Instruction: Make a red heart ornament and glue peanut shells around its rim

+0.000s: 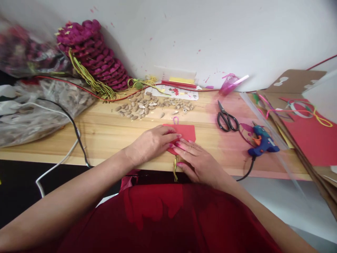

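A small piece of red paper lies flat near the front edge of the wooden table. A purple loop sticks out at its far edge, and a yellow-green tassel hangs from its near end over the table edge. My left hand is closed at the paper's left side, thumb and fingertips together on it. My right hand lies across the lower part with its fingers stretched out flat and the thumb apart. Fingertips of both hands meet over the paper and hide its middle.
Loose nutshells are spread behind the hands. Scissors and a blue glue gun lie to the right, beside red sheets. A purple shell-covered craft leans on the wall; plastic bags fill the left.
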`<state>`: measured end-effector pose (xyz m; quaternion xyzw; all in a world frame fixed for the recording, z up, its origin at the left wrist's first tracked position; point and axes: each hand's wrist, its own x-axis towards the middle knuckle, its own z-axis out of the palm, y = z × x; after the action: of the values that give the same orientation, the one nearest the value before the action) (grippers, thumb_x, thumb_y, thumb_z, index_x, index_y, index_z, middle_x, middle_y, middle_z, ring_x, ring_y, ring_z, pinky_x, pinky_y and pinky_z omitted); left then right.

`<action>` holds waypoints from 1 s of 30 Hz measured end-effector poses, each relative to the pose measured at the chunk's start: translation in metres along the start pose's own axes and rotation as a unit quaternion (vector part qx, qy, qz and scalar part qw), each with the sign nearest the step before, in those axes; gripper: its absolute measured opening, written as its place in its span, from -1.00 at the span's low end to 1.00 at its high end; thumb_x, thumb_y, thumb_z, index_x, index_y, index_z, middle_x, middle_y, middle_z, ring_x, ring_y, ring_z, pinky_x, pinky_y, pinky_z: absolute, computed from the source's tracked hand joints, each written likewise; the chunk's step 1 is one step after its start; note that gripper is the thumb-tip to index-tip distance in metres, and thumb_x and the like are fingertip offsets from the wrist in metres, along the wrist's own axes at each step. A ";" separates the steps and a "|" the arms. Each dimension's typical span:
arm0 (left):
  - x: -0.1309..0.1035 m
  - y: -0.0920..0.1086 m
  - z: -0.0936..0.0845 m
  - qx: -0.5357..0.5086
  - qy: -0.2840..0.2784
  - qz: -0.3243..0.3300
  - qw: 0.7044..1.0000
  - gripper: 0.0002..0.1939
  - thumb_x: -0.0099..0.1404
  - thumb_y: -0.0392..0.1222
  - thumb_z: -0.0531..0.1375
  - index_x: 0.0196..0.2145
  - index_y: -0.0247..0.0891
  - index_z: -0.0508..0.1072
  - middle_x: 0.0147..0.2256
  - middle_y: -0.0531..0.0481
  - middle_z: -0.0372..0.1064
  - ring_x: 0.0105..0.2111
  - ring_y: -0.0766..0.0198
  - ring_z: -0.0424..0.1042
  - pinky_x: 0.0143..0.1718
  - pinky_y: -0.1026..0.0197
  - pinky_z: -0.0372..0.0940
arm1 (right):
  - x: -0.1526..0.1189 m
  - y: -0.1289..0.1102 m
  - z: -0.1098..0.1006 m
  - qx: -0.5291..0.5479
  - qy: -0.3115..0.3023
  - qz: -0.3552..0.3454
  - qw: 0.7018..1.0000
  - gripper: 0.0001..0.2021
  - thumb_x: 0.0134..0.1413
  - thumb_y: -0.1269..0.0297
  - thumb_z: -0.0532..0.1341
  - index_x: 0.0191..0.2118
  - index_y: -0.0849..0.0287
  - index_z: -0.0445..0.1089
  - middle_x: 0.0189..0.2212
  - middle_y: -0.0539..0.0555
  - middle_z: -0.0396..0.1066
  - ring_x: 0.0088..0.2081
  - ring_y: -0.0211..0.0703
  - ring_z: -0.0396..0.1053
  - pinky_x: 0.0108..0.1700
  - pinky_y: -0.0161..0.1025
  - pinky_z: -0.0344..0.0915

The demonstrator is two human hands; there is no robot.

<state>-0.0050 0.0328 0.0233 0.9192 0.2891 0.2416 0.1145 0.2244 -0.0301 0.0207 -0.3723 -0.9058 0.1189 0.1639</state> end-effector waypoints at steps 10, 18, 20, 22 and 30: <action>-0.004 -0.002 0.010 0.072 -0.002 0.033 0.997 -0.75 0.42 -0.16 0.14 -0.05 -0.23 0.56 0.07 -0.13 0.48 0.03 0.10 0.45 0.13 0.00 0.36 | -0.017 -0.003 -0.005 0.040 0.065 0.017 0.997 -0.66 0.27 0.20 0.19 0.07 0.19 0.49 0.09 0.21 0.51 0.28 0.08 0.27 0.26 0.09 0.29; 0.000 0.004 0.006 0.108 -0.054 0.002 0.993 -0.62 0.42 -0.15 0.12 0.14 -0.26 0.42 0.10 -0.11 0.46 0.08 0.07 0.42 0.05 0.06 0.40 | -0.007 0.010 -0.031 0.319 0.170 0.372 0.855 -0.62 0.21 0.22 0.19 0.12 0.19 0.38 0.03 0.27 0.51 -0.02 0.10 0.52 -0.14 0.00 0.50; 0.001 0.006 0.006 0.117 -0.058 0.004 0.991 -0.61 0.42 -0.15 0.12 0.16 -0.25 0.39 0.11 -0.12 0.44 0.08 0.07 0.41 0.03 0.08 0.41 | 0.002 0.014 -0.033 0.381 0.165 0.390 0.822 -0.62 0.21 0.22 0.17 0.11 0.21 0.35 -0.01 0.28 0.53 -0.16 0.03 0.56 -0.35 -0.13 0.48; 0.001 0.009 0.005 0.122 -0.058 0.007 0.991 -0.60 0.42 -0.17 0.12 0.17 -0.26 0.36 0.11 -0.14 0.44 0.09 0.06 0.41 -0.01 0.10 0.43 | 0.008 0.017 -0.033 0.403 0.173 0.389 0.811 -0.63 0.20 0.22 0.18 0.09 0.21 0.36 -0.05 0.26 0.54 -0.23 -0.03 0.57 -0.45 -0.22 0.40; -0.001 0.012 0.007 0.133 -0.106 -0.063 0.983 -0.49 0.44 -0.26 0.04 0.30 -0.31 0.08 0.07 -0.33 0.41 0.02 0.04 0.45 -0.09 0.04 0.44 | 0.012 0.019 -0.033 0.473 0.184 0.411 0.757 -0.63 0.18 0.15 0.20 0.06 0.19 0.37 -0.23 0.16 0.53 -0.38 -0.18 0.51 -0.57 -0.36 0.18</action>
<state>0.0034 0.0222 0.0214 0.9265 0.3624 0.0949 0.0362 0.2411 -0.0048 0.0472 -0.5989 -0.4464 0.5173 0.4176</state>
